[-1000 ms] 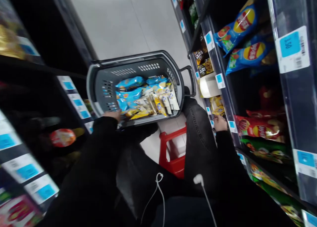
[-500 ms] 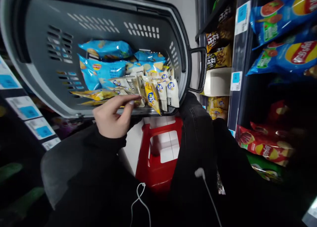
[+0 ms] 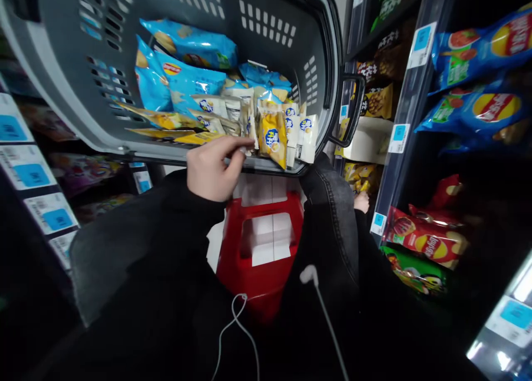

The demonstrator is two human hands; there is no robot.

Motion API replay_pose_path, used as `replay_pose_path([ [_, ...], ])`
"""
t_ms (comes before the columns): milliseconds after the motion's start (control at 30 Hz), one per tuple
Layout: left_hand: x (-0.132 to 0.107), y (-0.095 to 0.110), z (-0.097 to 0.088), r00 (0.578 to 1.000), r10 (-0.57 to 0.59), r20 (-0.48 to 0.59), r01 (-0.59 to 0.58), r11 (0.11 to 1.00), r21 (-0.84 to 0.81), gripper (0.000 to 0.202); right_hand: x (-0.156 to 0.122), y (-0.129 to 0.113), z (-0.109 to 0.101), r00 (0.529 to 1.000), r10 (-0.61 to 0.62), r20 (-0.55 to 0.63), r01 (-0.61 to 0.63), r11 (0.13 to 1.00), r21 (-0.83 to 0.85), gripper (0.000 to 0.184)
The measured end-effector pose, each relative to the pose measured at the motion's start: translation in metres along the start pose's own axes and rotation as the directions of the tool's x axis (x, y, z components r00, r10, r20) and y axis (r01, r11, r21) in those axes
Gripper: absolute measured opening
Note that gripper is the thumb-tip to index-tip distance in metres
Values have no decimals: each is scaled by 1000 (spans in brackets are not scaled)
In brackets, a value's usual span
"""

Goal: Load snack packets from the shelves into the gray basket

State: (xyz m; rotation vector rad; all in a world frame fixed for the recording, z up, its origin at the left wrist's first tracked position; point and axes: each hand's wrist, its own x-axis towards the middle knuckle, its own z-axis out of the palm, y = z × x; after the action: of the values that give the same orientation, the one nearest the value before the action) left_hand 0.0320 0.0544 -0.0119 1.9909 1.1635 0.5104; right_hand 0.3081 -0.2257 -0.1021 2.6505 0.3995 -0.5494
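"Left grip (image 3: 214,168) first: where is it, and does it hold anything?"

"Just left of the middle of the frame, at the near rim of the grey basket (image 3: 62,96). Its thumb and forefinger curl toward each other beside the cream packets (image 3: 307,140). Whether they pinch one, it is impossible to tell."

"And the right grip (image 3: 361,202)?"

"Right of centre, low on the shelving, up against the yellow shelf packets (image 3: 359,173). Only part of it shows past the sleeve (image 3: 366,223), so whether it grasps one cannot be told either. A white box (image 3: 368,140) sits just above those packets in the frame."

"What does the basket hold?"

"It fills the upper left and upper middle of the frame. Blue bags (image 3: 195,85) lie toward its far side, with the cream packets nearer and further right. One yellow packet (image 3: 272,134) leans among these, right of the left grip's fingertips, apart from them. Flatter yellow packs (image 3: 166,118) lie along the near wall, left of centre."

"Anything else around?"

"At the right edge of the frame, blue shelf bags (image 3: 496,107) lie above red bags (image 3: 432,245), with a green bag (image 3: 415,270) below. A red plastic frame (image 3: 257,281) is at lower centre, between the person's legs, and a white earphone (image 3: 308,274) dangles just right of it."
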Motion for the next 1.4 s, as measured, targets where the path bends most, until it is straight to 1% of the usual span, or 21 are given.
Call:
replay_pose_path([
  [133,4,1,5,992,-118,44,125,972,-200,23,-43,7,-32,991,-1,-131,3,1000,16,27],
  [200,6,1,6,962,-193,191,258,871,-418,23,-74,19,-59,961,-18,-278,35,998,56,27],
  [233,7,2,6,926,-202,318,352,768,-535,27,-89,24,-74,923,-52,-382,88,993,78,28],
  [267,8,3,6,872,-178,456,456,633,-626,32,-104,27,-90,864,-109,-492,174,981,89,28],
  [333,10,6,2,738,-46,673,644,346,-682,45,-129,24,-119,681,-293,-671,427,903,39,26],
  [400,12,10,-5,633,98,768,755,142,-640,57,-142,4,-142,453,-507,-733,684,725,-78,22],
  [433,13,10,-10,604,151,783,783,75,-618,61,-144,-13,-151,343,-603,-720,785,605,-132,22],
  [500,17,9,-20,593,206,778,797,-17,-604,66,-143,-56,-163,162,-746,-645,917,355,-180,23],
  [533,19,6,-26,612,203,765,786,-47,-617,66,-140,-80,-167,98,-791,-603,954,247,-169,24],
  [600,24,-1,-36,678,127,724,734,-70,-675,61,-133,-125,-172,38,-818,-574,991,105,-84,24],
  [633,26,-5,-39,719,58,693,696,-63,-716,58,-129,-144,-173,51,-803,-593,997,72,-11,24],
  [667,28,-8,-41,757,-18,654,652,-47,-757,58,-125,-160,-173,96,-776,-624,995,56,82,25],
  [767,34,-11,-37,838,-210,504,522,40,-852,56,-111,-190,-166,361,-631,-687,898,36,439,31],
  [833,37,-9,-26,867,-263,423,463,112,-879,50,-103,-197,-156,532,-549,-644,765,-13,644,36],
  [867,38,-7,-19,877,-277,394,443,144,-885,46,-100,-198,-151,591,-536,-603,698,-33,715,38],
  [933,38,-4,-6,884,-301,357,422,187,-887,41,-95,-197,-140,658,-550,-513,595,-37,803,39],
  [1000,37,-3,3,880,-326,345,424,212,-880,40,-92,-198,-132,684,-563,-464,563,2,827,45],
  [1100,36,-4,8,871,-366,326,431,255,-865,40,-88,-203,-130,692,-512,-509,614,46,788,49],
  [1200,37,-5,7,871,-372,321,432,268,-861,38,-88,-208,-137,662,-501,-557,661,42,749,33],
  [1300,37,-7,6,850,-321,418,501,245,-830,37,-90,-209,-145,636,-527,-564,684,47,728,19],
  [1400,36,-8,6,827,-280,488,551,227,-803,36,-91,-207,-149,607,-569,-555,688,25,726,19],
])
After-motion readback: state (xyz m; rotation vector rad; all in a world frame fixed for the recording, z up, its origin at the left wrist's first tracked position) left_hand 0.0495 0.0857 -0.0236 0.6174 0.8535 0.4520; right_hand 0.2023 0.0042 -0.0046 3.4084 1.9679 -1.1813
